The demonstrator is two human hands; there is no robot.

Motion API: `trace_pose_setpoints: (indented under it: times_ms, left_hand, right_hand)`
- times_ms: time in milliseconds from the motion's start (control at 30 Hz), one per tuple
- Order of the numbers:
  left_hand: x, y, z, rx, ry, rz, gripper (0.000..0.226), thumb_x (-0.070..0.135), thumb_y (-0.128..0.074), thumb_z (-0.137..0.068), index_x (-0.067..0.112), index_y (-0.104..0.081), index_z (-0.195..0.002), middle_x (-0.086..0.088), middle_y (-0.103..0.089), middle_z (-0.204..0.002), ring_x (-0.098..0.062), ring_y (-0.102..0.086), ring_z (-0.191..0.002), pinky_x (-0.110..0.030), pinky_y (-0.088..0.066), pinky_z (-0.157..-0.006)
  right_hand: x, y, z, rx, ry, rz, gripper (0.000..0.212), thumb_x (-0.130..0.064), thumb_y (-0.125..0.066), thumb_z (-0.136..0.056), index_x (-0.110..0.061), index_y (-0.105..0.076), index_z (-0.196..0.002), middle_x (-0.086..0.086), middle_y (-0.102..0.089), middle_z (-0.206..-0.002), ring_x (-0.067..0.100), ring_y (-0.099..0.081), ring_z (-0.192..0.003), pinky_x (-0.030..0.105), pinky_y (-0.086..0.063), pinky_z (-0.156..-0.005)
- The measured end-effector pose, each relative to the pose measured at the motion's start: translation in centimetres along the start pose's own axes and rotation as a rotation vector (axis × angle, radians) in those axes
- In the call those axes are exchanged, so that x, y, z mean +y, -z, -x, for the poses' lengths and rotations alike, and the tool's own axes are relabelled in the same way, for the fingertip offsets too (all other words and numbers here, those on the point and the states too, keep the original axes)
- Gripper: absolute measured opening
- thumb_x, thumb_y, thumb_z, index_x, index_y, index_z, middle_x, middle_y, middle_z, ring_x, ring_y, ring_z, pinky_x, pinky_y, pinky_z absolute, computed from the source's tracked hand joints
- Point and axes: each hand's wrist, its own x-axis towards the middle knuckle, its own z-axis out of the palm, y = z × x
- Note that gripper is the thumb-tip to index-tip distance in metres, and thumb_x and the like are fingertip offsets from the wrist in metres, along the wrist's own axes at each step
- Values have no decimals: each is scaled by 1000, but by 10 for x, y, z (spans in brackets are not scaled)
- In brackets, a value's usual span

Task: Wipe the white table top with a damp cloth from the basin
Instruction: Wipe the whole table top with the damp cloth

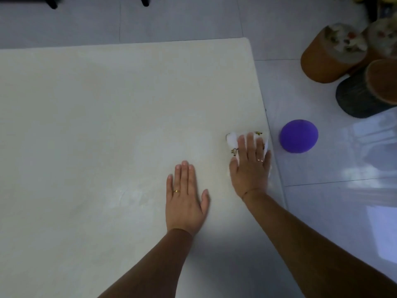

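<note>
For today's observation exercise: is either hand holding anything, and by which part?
Nothing is gripped. The right hand presses flat on the white cloth; the left hand rests on the table top.

Single head-worn wide-angle view. Faces forward, steeply down onto table (96,108), close above it. Table right edge, floor (322,211) alongside in frame.

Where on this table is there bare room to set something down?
Bare: the white table top left of and beyond the flat left hand. Crowded: its right edge, where the right hand presses the white patterned cloth.
</note>
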Motion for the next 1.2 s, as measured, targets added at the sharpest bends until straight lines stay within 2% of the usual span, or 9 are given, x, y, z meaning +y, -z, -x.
trace_pose_setpoints:
  times_ms: [233, 333, 433, 533, 667, 867, 933, 1100, 1200]
  left_hand:
    - [-1, 0, 0, 20, -9, 5, 70, 42, -26, -92, 4, -20, -151, -14, -17, -159, -26, -9, -148, -42, -4, -120]
    - [0, -2, 0, 33, -2, 9, 69, 41, -26, -92, 4, -20, -150, -14, -18, -159, -25, -9, -148, -40, -1, -120]
    - [0, -3, 0, 41, -1, 5, 69, 41, -24, -92, 4, -19, -150, -14, -17, -159, -25, -8, -148, -38, 3, -120]
    - [0, -5, 0, 56, 5, 12, 69, 41, -23, -92, 5, -19, -151, -13, -16, -159, -25, -7, -148, -39, 1, -120]
    - [0, -5, 1, 82, 3, 14, 69, 41, -21, -92, 5, -19, -151, -14, -15, -159, -26, -7, -148, -37, 3, -120]
    - [3, -6, 3, 140, 1, -44, 67, 39, -23, -93, 3, -23, -149, -17, -20, -158, -31, -13, -147, -34, 8, -117]
    - [4, -5, 4, 153, -17, -72, 66, 39, -23, -94, 3, -22, -149, -17, -21, -157, -31, -14, -147, -34, 10, -117]
    - [13, -5, 9, 173, -29, -81, 60, 28, -32, -99, 2, -14, -151, -16, -15, -159, -31, -11, -147, -33, 13, -116]
    - [22, -9, 16, 170, 19, -57, 62, 28, -33, -99, 3, -11, -151, -15, -12, -160, -28, -6, -148, -33, 12, -117]
  right_hand:
    - [14, -12, 55, -19, 371, 85, 65, -34, -39, -93, -21, -14, -151, 5, -13, -160, 28, -9, -147, 53, -15, -117]
    - [31, -11, 65, 3, 165, 8, 65, -28, -46, -92, -19, -19, -151, 6, -15, -159, 29, -10, -147, 51, -14, -116]
    - [7, -18, 92, 54, -14, 7, 63, -33, -33, -91, -16, -21, -151, 10, -18, -158, 32, -15, -146, 51, -13, -115]
    - [-8, -28, 123, 37, 129, 19, 67, -36, -34, -85, -15, -27, -149, 11, -25, -156, 33, -21, -144, 55, -20, -113]
    - [39, -31, 137, 24, 403, 65, 66, -34, -39, -87, -20, -25, -149, 5, -22, -157, 27, -15, -146, 53, -20, -115]
    - [37, -31, 172, 73, -14, -4, 67, -35, -33, -86, -16, -25, -149, 9, -23, -156, 31, -19, -144, 53, -18, -114]
    - [22, -41, 199, 54, 32, -31, 70, -37, -35, -85, -17, -21, -151, 9, -19, -158, 31, -13, -146, 54, -12, -116]
    - [60, -57, 254, -14, 476, 7, 72, -39, -45, -84, -23, -22, -150, 2, -16, -159, 25, -12, -147, 55, -20, -112]
    - [103, -49, 254, 10, 331, 26, 70, -37, -41, -85, -23, -21, -150, 1, -19, -157, 24, -14, -146, 56, -23, -112]
